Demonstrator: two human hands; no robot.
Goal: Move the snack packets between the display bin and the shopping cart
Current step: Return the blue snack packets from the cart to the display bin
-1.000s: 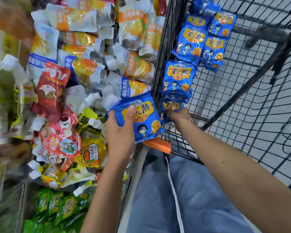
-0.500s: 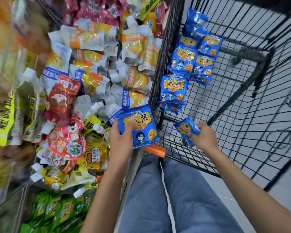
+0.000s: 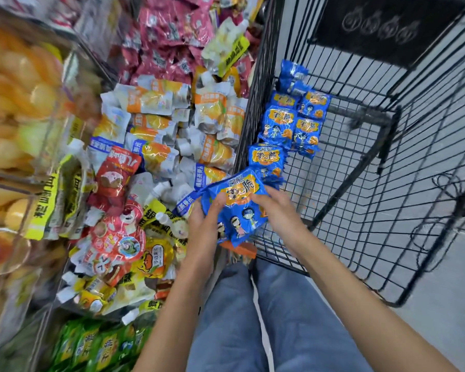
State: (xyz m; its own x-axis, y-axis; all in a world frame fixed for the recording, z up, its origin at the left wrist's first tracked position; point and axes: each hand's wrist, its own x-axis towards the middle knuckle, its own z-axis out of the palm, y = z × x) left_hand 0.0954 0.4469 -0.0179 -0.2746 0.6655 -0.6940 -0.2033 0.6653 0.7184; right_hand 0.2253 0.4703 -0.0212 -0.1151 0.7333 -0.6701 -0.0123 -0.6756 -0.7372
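Note:
My left hand (image 3: 202, 224) holds a stack of blue snack packets (image 3: 235, 208) with orange labels, thumb on top, just over the near left corner of the black wire shopping cart (image 3: 360, 200). From the right, my right hand (image 3: 278, 210) grips the same stack, fingers lying across its top. Several more blue packets (image 3: 278, 124) lie in a row inside the cart along its left wall. The display bin (image 3: 156, 146) to the left is piled with mixed pouches and packets.
Green packets (image 3: 91, 345) fill a lower bin at the bottom left. Clear tubs of yellow-orange goods (image 3: 14, 108) stand at the far left. An orange tag (image 3: 239, 248) sits at the cart's near corner. My legs in jeans are below.
My right hand took a small blue packet from the cart floor and carried it left to the stack in my left hand. The view tilted further up the aisle.

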